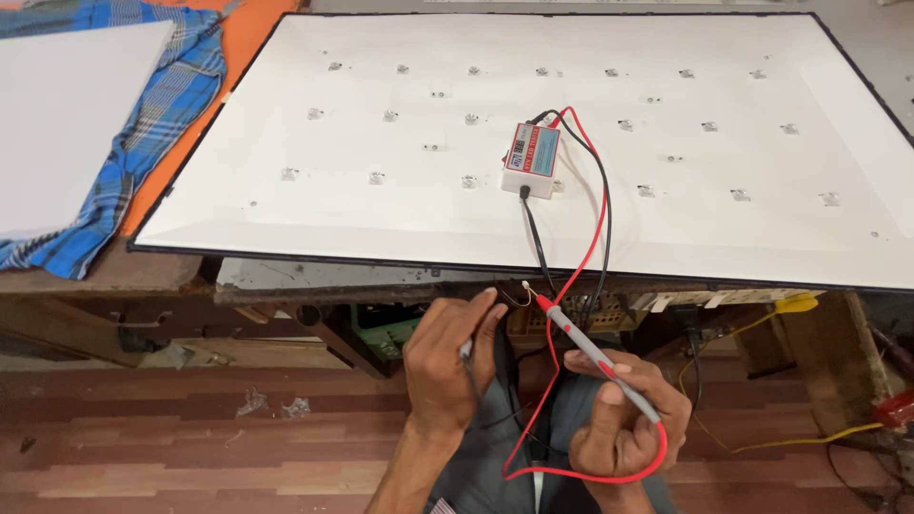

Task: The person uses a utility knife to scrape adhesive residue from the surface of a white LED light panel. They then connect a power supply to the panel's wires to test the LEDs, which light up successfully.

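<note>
Right hand [624,414] pinches a grey test probe with a red tip [595,357], fingers curled shut around its shaft, the tip aimed up and left toward the near edge of the desk [124,271]. Its red lead [581,262] loops under the wrist and climbs back to a small white tester box with a blue and red face [531,159] that lies on the big white backlight panel [286,219]. Left hand [446,366] is closed as well, gripping what looks like the second, dark probe [466,350], with thumb and forefinger nipped near a thin pair of wires [519,295] that hang from the panel's front edge. A black lead [602,190] runs from the box down toward the hands.

Judging by this, the panel already lies open, its rows of small LED lenses [472,119] bare, and the tester is wired and set down. Both probes are in hand but the red tip sits just beside the hanging wires, not clearly touching them. No lens appears lit, so contact seems not yet made.

A blue checked cloth [162,105] and a white sheet [67,114] lie at the left.
</note>
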